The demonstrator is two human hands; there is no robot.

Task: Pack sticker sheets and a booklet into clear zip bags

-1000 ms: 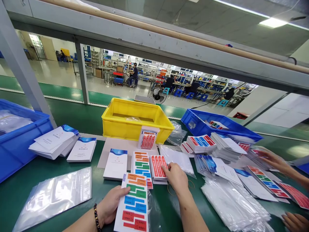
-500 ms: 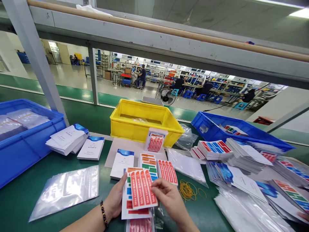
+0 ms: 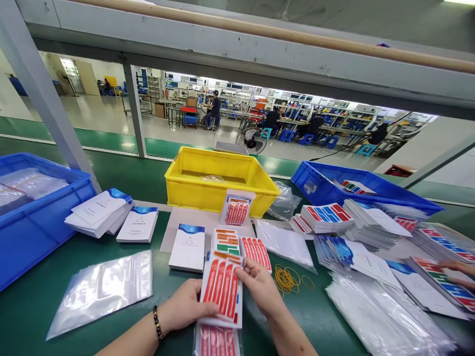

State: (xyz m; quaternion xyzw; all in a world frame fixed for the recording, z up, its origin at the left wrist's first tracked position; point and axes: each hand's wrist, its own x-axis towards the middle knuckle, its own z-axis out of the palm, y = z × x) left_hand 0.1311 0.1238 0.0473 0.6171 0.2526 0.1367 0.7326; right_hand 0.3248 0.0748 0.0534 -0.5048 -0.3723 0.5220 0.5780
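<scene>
In the head view, my left hand grips sticker sheets, its thumb lying over the front one. The front sheet, with red strips, lies over a white sheet with coloured labels. My right hand pinches the upper right corner of the same sheets. Below them a clear bag holding red stickers lies on the bench, partly covered. Just beyond my hands are an orange-and-green sticker stack, a red sticker stack and a pile of white booklets.
A yellow bin stands behind, between a left blue bin and a right blue bin. Yellow rubber bands and clear bags lie on the green bench. Another person's hand touches stickers at the right edge.
The red sheet now lies more squarely over the white sheet. My left thumb has come onto its front, and my right hand has moved up to the top corner. Another hand reaches in further.
</scene>
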